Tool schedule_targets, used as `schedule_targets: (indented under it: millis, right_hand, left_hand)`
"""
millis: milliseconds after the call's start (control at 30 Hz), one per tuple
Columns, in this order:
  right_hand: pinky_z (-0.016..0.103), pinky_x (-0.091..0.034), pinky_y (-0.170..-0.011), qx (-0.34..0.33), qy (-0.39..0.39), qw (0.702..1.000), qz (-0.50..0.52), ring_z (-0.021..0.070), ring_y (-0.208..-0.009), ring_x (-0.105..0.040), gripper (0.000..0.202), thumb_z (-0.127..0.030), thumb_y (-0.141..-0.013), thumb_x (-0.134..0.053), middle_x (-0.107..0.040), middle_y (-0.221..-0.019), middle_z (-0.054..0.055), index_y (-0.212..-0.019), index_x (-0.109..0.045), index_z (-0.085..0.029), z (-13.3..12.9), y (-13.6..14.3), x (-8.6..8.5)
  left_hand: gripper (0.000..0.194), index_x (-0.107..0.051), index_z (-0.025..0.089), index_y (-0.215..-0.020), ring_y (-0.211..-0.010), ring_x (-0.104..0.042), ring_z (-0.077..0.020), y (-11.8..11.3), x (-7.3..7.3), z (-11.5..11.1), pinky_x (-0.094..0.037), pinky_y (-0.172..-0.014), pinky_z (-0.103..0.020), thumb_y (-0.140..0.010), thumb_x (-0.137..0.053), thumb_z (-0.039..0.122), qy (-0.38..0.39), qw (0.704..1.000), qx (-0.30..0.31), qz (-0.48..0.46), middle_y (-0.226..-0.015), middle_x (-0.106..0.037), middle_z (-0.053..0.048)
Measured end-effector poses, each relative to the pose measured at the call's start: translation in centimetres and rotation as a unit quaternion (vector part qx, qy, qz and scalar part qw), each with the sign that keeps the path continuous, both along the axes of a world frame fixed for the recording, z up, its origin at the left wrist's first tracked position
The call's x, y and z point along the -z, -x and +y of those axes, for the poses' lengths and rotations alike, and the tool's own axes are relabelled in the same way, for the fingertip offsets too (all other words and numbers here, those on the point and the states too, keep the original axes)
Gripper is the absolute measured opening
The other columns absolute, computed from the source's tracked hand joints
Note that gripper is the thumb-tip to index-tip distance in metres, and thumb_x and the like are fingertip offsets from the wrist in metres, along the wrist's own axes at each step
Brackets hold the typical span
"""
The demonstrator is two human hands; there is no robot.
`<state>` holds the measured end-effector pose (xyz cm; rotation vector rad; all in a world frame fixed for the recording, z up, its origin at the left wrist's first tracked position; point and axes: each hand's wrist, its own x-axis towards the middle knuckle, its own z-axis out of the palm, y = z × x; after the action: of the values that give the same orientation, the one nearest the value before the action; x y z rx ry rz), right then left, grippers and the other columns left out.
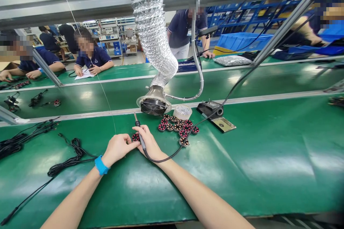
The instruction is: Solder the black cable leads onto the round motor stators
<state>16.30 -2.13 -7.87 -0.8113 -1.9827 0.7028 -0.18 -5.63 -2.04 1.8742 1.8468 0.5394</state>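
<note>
In my right hand [150,143] is a soldering iron [142,144], its tip pointing up and away and its cord trailing over my forearm. My left hand [118,148], with a blue band [101,165] at the wrist, is closed at the fingertips on a small round red-and-black part [135,137]. The fingers of both hands meet around this part and partly cover it. A thin wire [106,94] hangs from above down to my left hand; its end is hidden. A coiled black cable [66,162] runs beneath my left wrist.
Several similar round parts [177,127] cluster right of my hands, beside a tape roll [182,112]. A soldering iron stand [217,114] is farther right. A fan-ended duct [154,105] hangs low ahead. Black cables [24,137] lie left. People [94,57] work across the bench.
</note>
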Motion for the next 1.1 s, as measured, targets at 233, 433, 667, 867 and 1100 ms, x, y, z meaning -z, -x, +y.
schedule_targets:
  millis: [233, 433, 667, 867, 1100]
  right_hand:
    - [0.034, -0.052, -0.091, 0.003, 0.004, 1.0, 0.011, 0.017, -0.094, -0.06, 0.055, -0.007, -0.079, -0.064, -0.047, -0.117, 0.007, -0.13, -0.049, -0.023, -0.1, 0.1, -0.1]
    - [0.034, -0.052, -0.089, 0.014, 0.0, 1.0, -0.008, 0.0171, -0.092, -0.061, 0.056, -0.007, -0.079, -0.066, -0.049, -0.115, 0.006, -0.129, -0.051, -0.025, -0.1, 0.1, -0.4]
    - [0.035, -0.052, -0.09, 0.02, -0.01, 1.0, -0.011, 0.0189, -0.097, -0.06, 0.059, -0.006, -0.077, -0.067, -0.049, -0.116, 0.007, -0.131, -0.05, -0.025, -0.2, 0.0, -0.7]
    - [0.034, -0.053, -0.089, 0.013, 0.006, 1.0, 0.002, 0.0178, -0.094, -0.061, 0.057, -0.004, -0.077, -0.067, -0.048, -0.116, 0.007, -0.129, -0.051, -0.022, -0.1, 0.1, -0.2]
    - [0.035, -0.053, -0.09, 0.013, 0.005, 1.0, 0.004, 0.0171, -0.093, -0.061, 0.059, -0.005, -0.076, -0.068, -0.048, -0.115, 0.006, -0.129, -0.051, -0.025, 0.0, 0.2, -0.1]
  left_hand:
    - [0.029, -0.059, 0.018, -0.066, -0.056, -0.046, -0.0138, 0.6, 0.8, 0.9, -0.031, -0.056, -0.025, -0.08, -0.05, 0.042, 0.024, 0.995, 0.039, -0.087, -0.059, -0.057, 0.001]
    - [0.032, -0.063, 0.016, -0.068, -0.067, -0.056, -0.0171, 1.2, -0.1, 1.4, -0.043, -0.069, -0.028, -0.074, -0.061, 0.047, 0.052, 0.961, 0.055, -0.268, -0.069, -0.066, -0.003]
    - [0.039, -0.07, 0.014, -0.075, -0.07, -0.057, -0.018, 2.3, -0.6, 1.6, -0.041, -0.066, -0.028, -0.077, -0.062, 0.053, -0.004, 0.968, -0.029, -0.248, -0.075, -0.07, -0.006]
    - [0.034, -0.063, 0.015, -0.065, -0.059, -0.049, -0.0142, 0.7, 0.9, 2.0, -0.034, -0.058, -0.026, -0.076, -0.061, 0.047, 0.018, 0.975, -0.001, -0.221, -0.06, -0.059, 0.0]
    - [0.028, -0.067, 0.015, -0.064, -0.057, -0.048, -0.0139, 0.9, 0.4, 2.0, -0.036, -0.06, -0.026, -0.075, -0.057, 0.039, 0.04, 0.967, -0.015, -0.251, -0.056, -0.056, 0.002]
